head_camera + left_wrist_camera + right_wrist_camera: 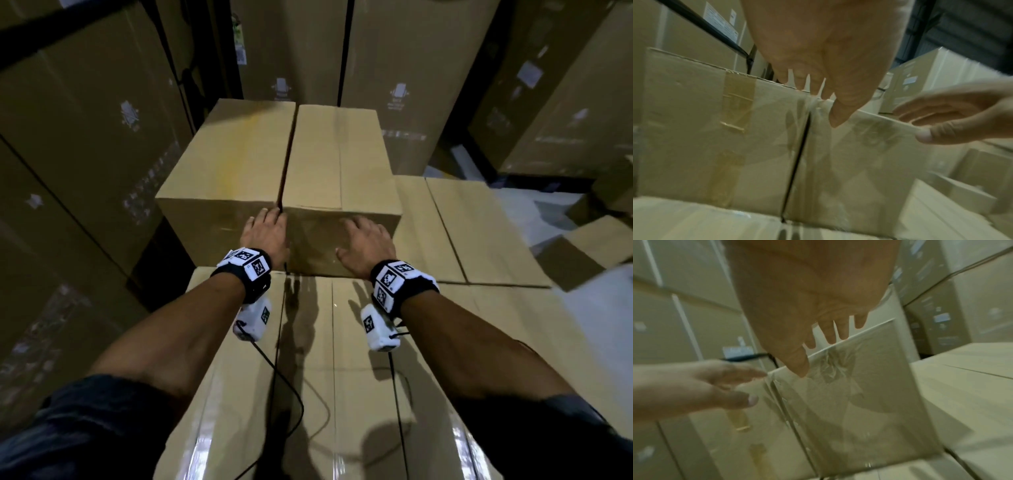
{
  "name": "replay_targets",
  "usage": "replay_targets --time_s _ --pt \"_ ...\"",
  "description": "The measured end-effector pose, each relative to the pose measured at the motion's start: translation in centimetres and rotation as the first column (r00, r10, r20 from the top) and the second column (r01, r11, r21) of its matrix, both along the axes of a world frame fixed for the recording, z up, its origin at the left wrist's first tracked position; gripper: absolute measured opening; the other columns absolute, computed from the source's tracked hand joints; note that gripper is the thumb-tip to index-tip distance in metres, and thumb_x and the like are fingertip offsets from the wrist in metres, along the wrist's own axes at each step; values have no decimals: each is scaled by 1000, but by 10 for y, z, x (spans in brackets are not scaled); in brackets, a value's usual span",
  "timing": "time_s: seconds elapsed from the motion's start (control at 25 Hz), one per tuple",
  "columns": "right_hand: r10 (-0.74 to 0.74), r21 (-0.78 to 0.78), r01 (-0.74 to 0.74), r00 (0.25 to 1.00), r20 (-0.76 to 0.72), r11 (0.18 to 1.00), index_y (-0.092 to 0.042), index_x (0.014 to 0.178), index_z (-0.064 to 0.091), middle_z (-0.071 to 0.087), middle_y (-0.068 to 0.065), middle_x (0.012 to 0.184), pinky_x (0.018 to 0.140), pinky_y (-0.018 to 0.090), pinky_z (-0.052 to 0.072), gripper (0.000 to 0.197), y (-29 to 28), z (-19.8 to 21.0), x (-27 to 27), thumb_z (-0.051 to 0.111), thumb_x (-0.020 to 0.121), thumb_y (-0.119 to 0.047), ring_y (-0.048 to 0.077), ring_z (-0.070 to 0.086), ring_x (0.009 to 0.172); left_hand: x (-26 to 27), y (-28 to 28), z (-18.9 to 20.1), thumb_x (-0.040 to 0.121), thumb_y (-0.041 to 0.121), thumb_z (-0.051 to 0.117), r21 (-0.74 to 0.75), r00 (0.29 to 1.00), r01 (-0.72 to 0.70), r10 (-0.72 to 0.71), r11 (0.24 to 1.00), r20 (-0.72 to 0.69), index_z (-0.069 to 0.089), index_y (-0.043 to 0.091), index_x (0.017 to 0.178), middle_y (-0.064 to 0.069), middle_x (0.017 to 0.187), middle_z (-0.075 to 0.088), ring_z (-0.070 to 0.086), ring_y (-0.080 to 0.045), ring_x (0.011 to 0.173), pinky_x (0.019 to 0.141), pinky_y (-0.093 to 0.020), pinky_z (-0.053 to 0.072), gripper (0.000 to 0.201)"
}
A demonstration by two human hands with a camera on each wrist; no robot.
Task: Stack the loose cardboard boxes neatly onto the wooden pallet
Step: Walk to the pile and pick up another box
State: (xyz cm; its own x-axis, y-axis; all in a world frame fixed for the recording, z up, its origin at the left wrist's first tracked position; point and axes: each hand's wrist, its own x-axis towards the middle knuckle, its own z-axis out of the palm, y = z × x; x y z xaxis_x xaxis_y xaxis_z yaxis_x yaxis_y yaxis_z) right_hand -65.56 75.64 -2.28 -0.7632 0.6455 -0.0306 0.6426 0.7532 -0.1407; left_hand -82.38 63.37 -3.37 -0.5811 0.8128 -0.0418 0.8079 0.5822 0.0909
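We judge the right box (337, 192), sitting on the lower layer (342, 342) beside the left box (226, 178), could skew under uneven pushing, since left hand (265, 236) and right hand (364, 245) lie flat, fingers spread, gripping nothing.

Two upper boxes: left box (226, 164), right box (339, 164). Lower layer (479, 233) shows about four box tops, exact count unclear. Two hands: left hand (265, 234), right hand (366, 245). Two wrist bands.
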Motion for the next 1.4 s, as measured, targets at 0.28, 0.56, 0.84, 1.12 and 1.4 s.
replay_targets --time_s 0.28,0.56,0.84,1.12,1.4 --pt "-425 -272 368 885 -192 889 -16 136 57 58 11 135 106 42 41 46 -106 -23 125 58 96 -39 33 51 127 109 -92 -10 98 37 51 48 990 126 -128 991 58 54 13 127 -10 127 61 53 -28 120 100 -40 42 38" --pt "-621 -336 542 757 -202 770 -18 134 60 58 9 138 104 39 39 44 -244 -39 218 54 99 -43 30 51 128 188 -189 -21 98 36 49 96 943 320 -326 943 61 56 15 129 -7 124 64 55 -26 118 98 -37 43 38" --pt "-656 -361 569 729 -193 739 -17 136 58 57 11 140 102 39 42 45 -321 -39 291 52 100 -44 32 51 128 257 -243 -24 99 34 48 107 913 387 -397 916 92 56 15 132 -7 124 65 55 -28 118 97 -37 44 39" --pt "-564 -358 486 810 -159 798 -18 138 56 55 10 142 102 39 42 47 -331 -42 338 50 101 -47 31 51 128 310 -263 -27 98 34 49 79 952 284 -291 955 96 56 14 132 -8 124 65 57 -29 116 93 -37 45 40" --pt "-380 -342 321 917 -122 883 -17 138 57 57 12 139 102 41 44 48 -329 -43 370 50 100 -46 32 52 127 348 -298 -25 98 34 51 116 989 84 -98 990 113 56 14 134 -10 123 66 58 -31 114 90 -38 47 41"
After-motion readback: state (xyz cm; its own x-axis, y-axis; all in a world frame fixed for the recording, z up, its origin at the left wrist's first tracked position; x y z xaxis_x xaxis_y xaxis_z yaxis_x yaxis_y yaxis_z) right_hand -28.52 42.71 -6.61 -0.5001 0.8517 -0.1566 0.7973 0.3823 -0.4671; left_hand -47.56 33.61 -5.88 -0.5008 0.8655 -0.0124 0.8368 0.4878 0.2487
